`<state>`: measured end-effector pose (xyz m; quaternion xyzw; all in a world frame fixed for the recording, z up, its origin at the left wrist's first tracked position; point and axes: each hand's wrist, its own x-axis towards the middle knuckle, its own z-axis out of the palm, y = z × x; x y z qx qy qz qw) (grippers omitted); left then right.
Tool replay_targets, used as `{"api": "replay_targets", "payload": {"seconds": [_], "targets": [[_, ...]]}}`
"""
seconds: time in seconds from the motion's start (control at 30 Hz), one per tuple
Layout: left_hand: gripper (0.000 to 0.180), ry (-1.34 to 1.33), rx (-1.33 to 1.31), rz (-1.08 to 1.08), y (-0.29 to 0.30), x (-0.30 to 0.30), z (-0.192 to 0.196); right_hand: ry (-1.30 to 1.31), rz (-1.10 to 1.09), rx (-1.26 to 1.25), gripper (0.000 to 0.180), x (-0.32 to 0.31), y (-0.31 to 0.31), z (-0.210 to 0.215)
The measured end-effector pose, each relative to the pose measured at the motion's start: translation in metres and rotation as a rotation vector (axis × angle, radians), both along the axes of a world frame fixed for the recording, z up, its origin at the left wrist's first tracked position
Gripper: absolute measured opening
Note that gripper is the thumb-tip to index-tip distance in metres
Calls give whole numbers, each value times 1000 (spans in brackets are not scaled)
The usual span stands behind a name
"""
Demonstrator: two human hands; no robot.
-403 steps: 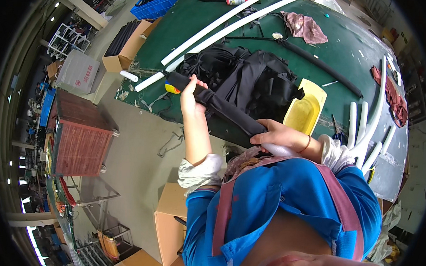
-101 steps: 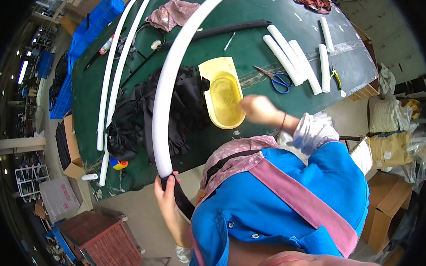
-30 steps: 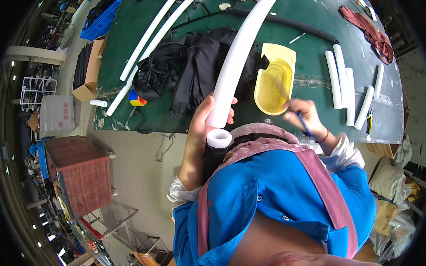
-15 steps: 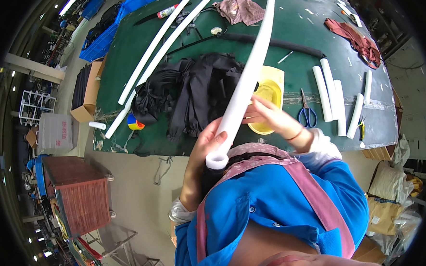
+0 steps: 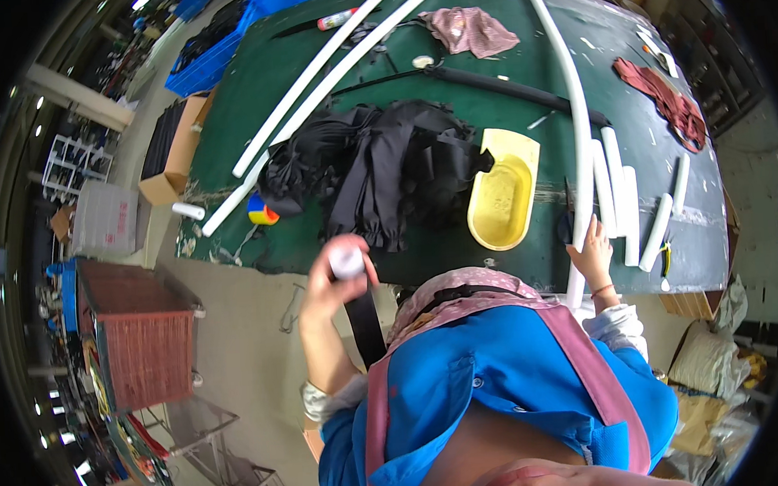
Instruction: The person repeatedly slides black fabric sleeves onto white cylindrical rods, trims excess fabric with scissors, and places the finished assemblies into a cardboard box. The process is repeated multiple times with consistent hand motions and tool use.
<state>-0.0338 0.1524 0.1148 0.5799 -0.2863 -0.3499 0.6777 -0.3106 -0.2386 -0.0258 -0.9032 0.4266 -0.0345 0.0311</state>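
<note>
My right hand (image 5: 594,257) is closed round the lower part of a long white foam tube (image 5: 572,101), which stretches away over the right side of the table. In front of the table's near edge, my left hand (image 5: 331,281) is closed round a small piece with a round white end (image 5: 347,262), blurred by motion. A black strip (image 5: 366,325) hangs below that hand; whether it joins the white-ended piece I cannot tell. Gathered black fabric (image 5: 385,173) lies beyond my left hand. Scissors (image 5: 566,223) lie beside the long tube, partly covered by it.
The green table (image 5: 301,239) carries a yellow tray (image 5: 500,235), two more long white tubes (image 5: 310,82), short white tubes (image 5: 631,217), a black-covered rod (image 5: 513,89), a tape roll (image 5: 261,211) and a reddish cloth (image 5: 663,97). A wooden cabinet (image 5: 144,344) stands left.
The long white tube has swung from the middle to the right, now held by my right hand alone. My left hand has left it and moved left, with a white-ended piece showing.
</note>
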Motion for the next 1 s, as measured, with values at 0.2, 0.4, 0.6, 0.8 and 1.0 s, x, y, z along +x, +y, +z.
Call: {"api": "replay_targets", "payload": {"seconds": [0.2, 0.4, 0.6, 0.8, 1.0], "targets": [[55, -335, -311, 521, -26, 20, 69, -561, 894, 717, 86, 133, 88, 81], [70, -205, -565, 381, -55, -2, 94, -613, 1211, 1695, 60, 215, 218, 152], [70, -280, -167, 453, -32, -3, 64, -766, 1151, 1742, 34, 228, 251, 118], [66, -447, -87, 534, -29, 16, 117, -394, 1008, 1723, 29, 202, 254, 117], [39, -541, -525, 520, 17, 56, 177, -421, 1005, 1718, 28, 203, 245, 113]]}}
